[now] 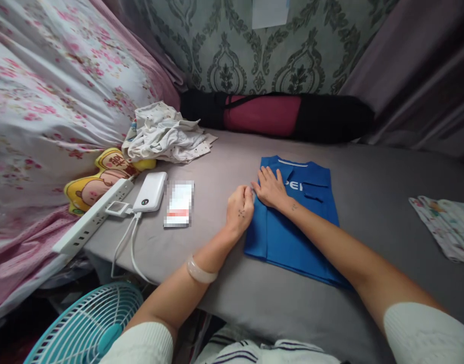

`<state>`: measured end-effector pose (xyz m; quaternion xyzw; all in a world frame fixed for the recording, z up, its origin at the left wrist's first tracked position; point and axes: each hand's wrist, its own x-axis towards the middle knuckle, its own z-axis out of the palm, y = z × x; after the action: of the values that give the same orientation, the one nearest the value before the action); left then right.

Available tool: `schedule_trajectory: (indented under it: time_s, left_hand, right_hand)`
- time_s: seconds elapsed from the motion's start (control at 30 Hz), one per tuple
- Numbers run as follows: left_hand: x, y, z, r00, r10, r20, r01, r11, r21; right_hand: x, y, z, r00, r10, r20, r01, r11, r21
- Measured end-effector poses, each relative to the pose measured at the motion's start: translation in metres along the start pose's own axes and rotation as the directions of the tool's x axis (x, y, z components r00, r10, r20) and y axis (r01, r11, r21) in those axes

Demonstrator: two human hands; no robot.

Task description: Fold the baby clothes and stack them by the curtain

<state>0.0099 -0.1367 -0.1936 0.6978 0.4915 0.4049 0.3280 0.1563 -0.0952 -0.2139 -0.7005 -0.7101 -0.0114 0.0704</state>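
A blue T-shirt (300,242) lies folded into a rough rectangle on the grey bed sheet, its collar toward the far side and part of some white lettering showing. At its left edge, my left hand (240,210) is closed, fingers curled against the cloth; the fingertips are mostly hidden. My right hand (272,187) rests flat on the upper left of the shirt, fingers outstretched and thumb close to the left hand. A pale bangle (200,270) circles my left wrist.
Left of the hands lie a phone (179,203), a white power bank (150,192) with cables and a power strip (93,217). Crumpled clothes (167,134) and a long black-and-maroon bag (262,115) lie behind. Folded cloth (448,227) sits right; a fan (91,323) stands below.
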Motion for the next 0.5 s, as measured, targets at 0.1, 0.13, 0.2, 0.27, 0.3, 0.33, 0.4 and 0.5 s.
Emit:
schedule_trajectory:
  time_s: [0.1,0.13,0.2,0.27,0.3,0.33,0.4,0.5]
  left_hand:
    - [0.003,-0.003,-0.001,0.998,-0.03,-0.049,0.026,0.997,-0.067]
    - [0.003,-0.003,-0.001,0.997,-0.038,-0.063,0.033,0.996,-0.082]
    - [0.004,-0.004,-0.002,0.995,-0.051,-0.082,0.042,0.993,-0.11]
    - [0.005,-0.004,-0.002,0.994,-0.064,-0.09,0.052,0.99,-0.132]
    - [0.005,-0.005,-0.001,0.993,-0.072,-0.091,0.058,0.988,-0.142]
    - [0.005,-0.005,-0.001,0.993,-0.082,-0.089,0.068,0.986,-0.153]
    - [0.005,-0.005,-0.001,0.992,-0.099,-0.08,0.084,0.981,-0.173]
    - [0.005,-0.004,-0.001,0.993,-0.1,-0.068,0.086,0.98,-0.178]
  right_hand:
    - [-0.02,-0.008,-0.002,0.997,-0.081,-0.015,0.081,0.996,-0.022]
    - [-0.028,-0.011,-0.003,0.993,-0.119,-0.003,0.119,0.993,-0.018]
    - [-0.044,-0.018,-0.006,0.981,-0.192,0.03,0.192,0.981,0.01]
    - [-0.062,-0.025,-0.01,0.963,-0.259,0.073,0.254,0.965,0.064]
    - [-0.07,-0.028,-0.012,0.953,-0.288,0.091,0.28,0.955,0.098]
    - [-0.077,-0.03,-0.014,0.945,-0.308,0.105,0.294,0.947,0.132]
    - [-0.09,-0.035,-0.019,0.939,-0.322,0.124,0.296,0.936,0.193]
    - [-0.103,-0.039,-0.024,0.928,-0.346,0.137,0.302,0.916,0.265]
